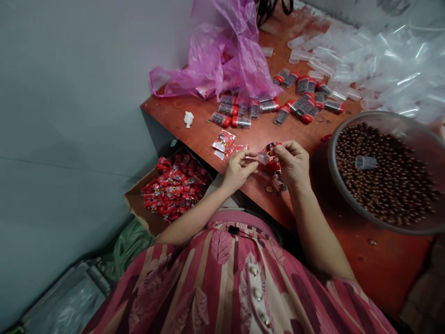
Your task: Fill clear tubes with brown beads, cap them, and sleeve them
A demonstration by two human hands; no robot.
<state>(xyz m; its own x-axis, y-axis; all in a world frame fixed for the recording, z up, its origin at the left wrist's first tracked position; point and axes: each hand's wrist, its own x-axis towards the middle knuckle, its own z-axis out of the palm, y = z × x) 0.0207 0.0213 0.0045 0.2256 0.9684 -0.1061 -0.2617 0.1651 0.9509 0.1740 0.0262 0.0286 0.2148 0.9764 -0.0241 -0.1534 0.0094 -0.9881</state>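
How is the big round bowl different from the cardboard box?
The bowl is round and greyish, while the box is brown and has straight sides.
The bowl sits on the red table; the box is lower down, beside the table's edge.
The bowl holds shiny brown balls and a small clear cup, but the box holds red packets.
Both are open on top and hold lots of little things.

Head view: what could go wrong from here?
The thin red printed film, seemingly pinched between the left hand and right hand, might tear or slip. The flat red printed packets near the reddish tabletop's edge could get brushed off. A knock to the round grey plastic basin could scatter its loose, round brown beads.
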